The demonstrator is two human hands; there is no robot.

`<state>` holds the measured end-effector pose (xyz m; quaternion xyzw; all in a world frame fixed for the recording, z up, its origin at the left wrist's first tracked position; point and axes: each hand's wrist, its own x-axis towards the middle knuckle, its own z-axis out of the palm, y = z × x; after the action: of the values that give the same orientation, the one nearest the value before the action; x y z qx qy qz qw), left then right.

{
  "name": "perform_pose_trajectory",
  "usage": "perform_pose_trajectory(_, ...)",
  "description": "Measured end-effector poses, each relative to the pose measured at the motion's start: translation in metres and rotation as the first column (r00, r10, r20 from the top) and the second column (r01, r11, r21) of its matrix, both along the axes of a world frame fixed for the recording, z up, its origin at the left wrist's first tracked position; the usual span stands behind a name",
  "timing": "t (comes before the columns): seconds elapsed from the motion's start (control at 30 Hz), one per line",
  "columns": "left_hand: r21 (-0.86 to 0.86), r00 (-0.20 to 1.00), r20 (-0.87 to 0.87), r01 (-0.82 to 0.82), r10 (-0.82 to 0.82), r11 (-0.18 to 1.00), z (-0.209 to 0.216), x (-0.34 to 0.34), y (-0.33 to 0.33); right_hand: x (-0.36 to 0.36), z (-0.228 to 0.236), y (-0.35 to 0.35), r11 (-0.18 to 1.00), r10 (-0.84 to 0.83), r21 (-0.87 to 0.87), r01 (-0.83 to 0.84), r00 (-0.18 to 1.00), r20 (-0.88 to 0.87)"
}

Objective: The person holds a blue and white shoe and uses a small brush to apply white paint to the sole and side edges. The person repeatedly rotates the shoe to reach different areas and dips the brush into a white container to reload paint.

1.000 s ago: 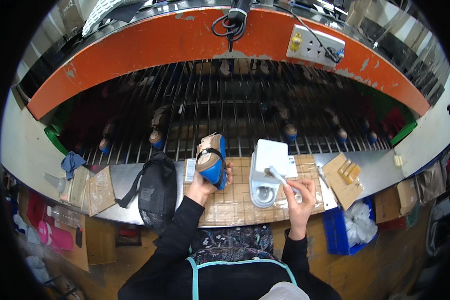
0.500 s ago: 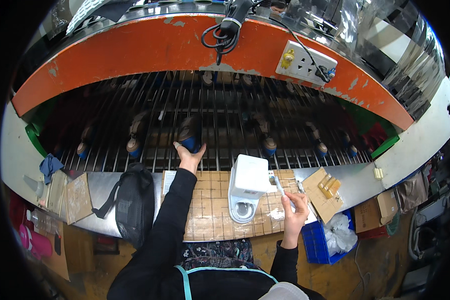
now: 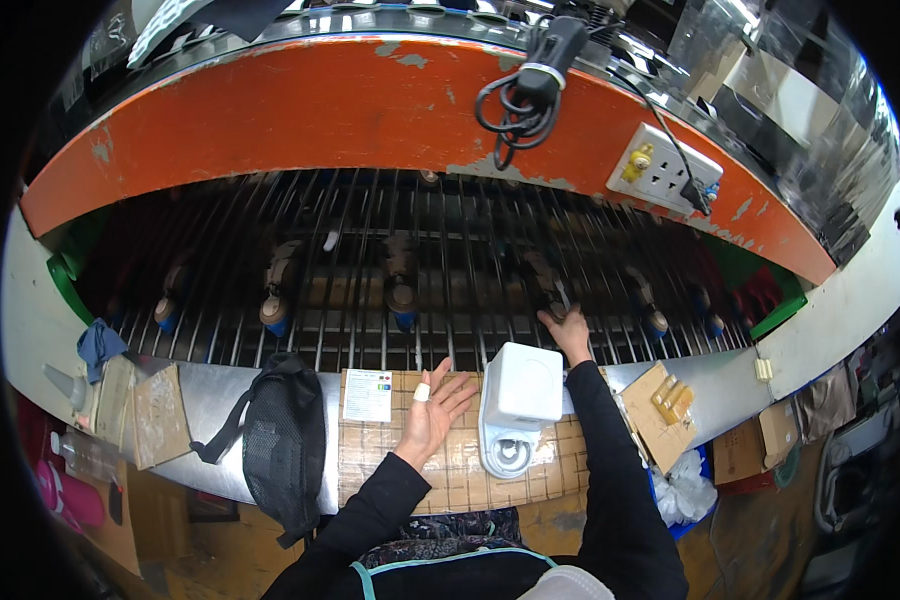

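Note:
My left hand point(image 3: 428, 418) lies palm up over the cardboard-covered ledge point(image 3: 370, 460), fingers spread and empty, with a white wrap on one finger. To its right stands a white box-shaped device point(image 3: 523, 385) with a round cup at its front. My right hand point(image 3: 567, 335) reaches past the device to the rollers. It closes around a thin white-handled tool point(image 3: 563, 295) and is against the near end of a dark shoe-shaped piece point(image 3: 542, 268); its exact grip is partly hidden. Another such piece, with a tan round end and blue below point(image 3: 401, 295), rests on the rollers ahead of my left hand.
More shoe-shaped pieces lie along the metal rollers point(image 3: 350, 290). An orange beam point(image 3: 270, 110) crosses above, bearing a power strip point(image 3: 660, 170) and a coiled cable point(image 3: 520, 115). A black mesh bag point(image 3: 285, 450) and a printed card point(image 3: 367, 395) lie on the ledge.
My left hand has let go of a shoe-shaped piece and drawn back over the ledge. My right hand has moved forward with the white-handled tool to a piece on the rollers. The view has shifted.

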<state>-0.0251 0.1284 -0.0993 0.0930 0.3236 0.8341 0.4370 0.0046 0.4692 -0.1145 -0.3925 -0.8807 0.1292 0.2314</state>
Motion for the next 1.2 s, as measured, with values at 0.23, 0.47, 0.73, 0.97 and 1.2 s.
perform_pose_trajectory(0.23,0.134,0.988,0.142,0.036,-0.055,0.990,-0.002,-0.008,-0.002,0.002,0.021,0.028,0.988,-0.089,-0.146,0.058,0.972,-0.219)
perform_pose_trajectory(0.47,0.432,0.945,0.283,0.027,-0.164,0.901,-0.022,-0.018,-0.004,0.092,0.130,-0.039,0.985,-0.050,-0.150,-0.086,0.688,-0.724)
perform_pose_trajectory(0.73,0.383,0.819,-0.188,0.570,-0.543,0.727,0.051,0.040,-0.034,0.198,0.153,-0.221,0.795,0.057,-0.158,-0.586,0.331,-0.942)
perform_pose_trajectory(0.97,0.309,0.836,0.132,0.476,-0.533,0.823,0.059,0.108,-0.101,0.223,0.113,-0.280,0.599,0.164,-0.260,-0.757,0.434,-0.886)
perform_pose_trajectory(1.2,0.171,0.994,-0.078,-0.059,0.073,0.984,0.062,0.091,-0.149,0.240,0.085,-0.259,0.978,0.161,-0.103,-0.181,0.970,-0.182)
